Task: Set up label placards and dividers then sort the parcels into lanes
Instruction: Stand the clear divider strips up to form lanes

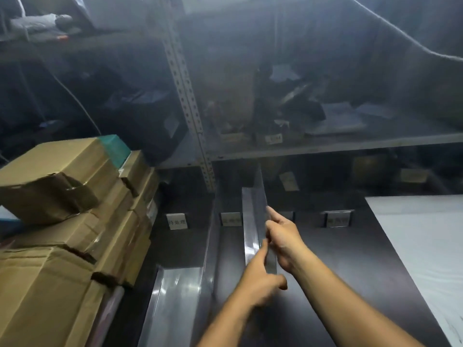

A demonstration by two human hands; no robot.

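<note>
Dark surface [350, 266], dim storeroom. A metal rack [186, 96] stands along the far side, its shelves holding dark bags and paper tags. A white sheet [426, 246] covers the right part of the surface.

Edges: stacked cardboard parcels [62, 196] crowd the left edge, and the nearest reach almost to the left divider [175, 291]. There is open dark surface between the held divider [255, 216] and the white sheet.

Counts:
- 2 clear dividers. The left one lies flat-footed, running near to far. The held one is mid-surface, pane upright, far end near the placard row.
- 3 placards in a far row: placard one [177, 221], placard two [230, 219], placard three [337, 219]. There may be a fourth behind the right hand, can't tell.
- The parcel count isn't readable. The stack is several layers high, with one green-topped box.

Left hand [263, 284] is clamped on the held divider's near end, thumb on the right side. Right hand [285, 236] grips the pane further along, index finger stretched along it. Some motion blur.
</note>
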